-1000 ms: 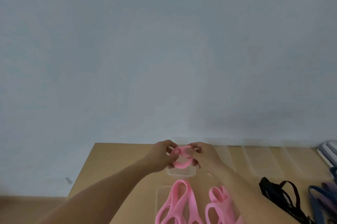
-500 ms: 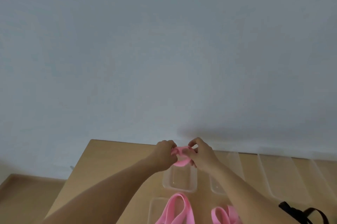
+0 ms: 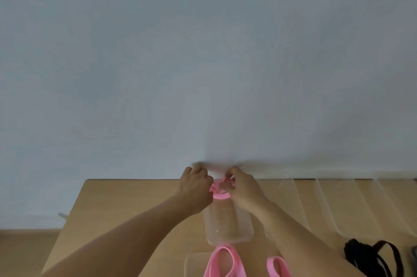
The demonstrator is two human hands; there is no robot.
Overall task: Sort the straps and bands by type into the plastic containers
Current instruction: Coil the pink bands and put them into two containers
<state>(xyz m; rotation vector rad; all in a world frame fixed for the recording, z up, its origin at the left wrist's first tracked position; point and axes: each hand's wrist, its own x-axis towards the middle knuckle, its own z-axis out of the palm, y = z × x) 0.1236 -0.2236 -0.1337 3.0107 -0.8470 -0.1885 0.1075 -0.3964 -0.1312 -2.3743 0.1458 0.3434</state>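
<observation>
A small pink band, folded into a tight loop, is held between both hands over the far end of a clear plastic container. My left hand grips its left side with curled fingers. My right hand pinches its right side. Two larger pink bands lie at the bottom edge, one of them further right. A black strap lies at the bottom right.
The wooden table ends at a pale wall. Several clear container lids or trays line the back right. Another clear container sits under the near pink band. The floor shows at the left.
Both hands have moved the pink band farther from me, over the container's far end, and folded it tighter. The view has shifted, hiding the blue straps at the right.
</observation>
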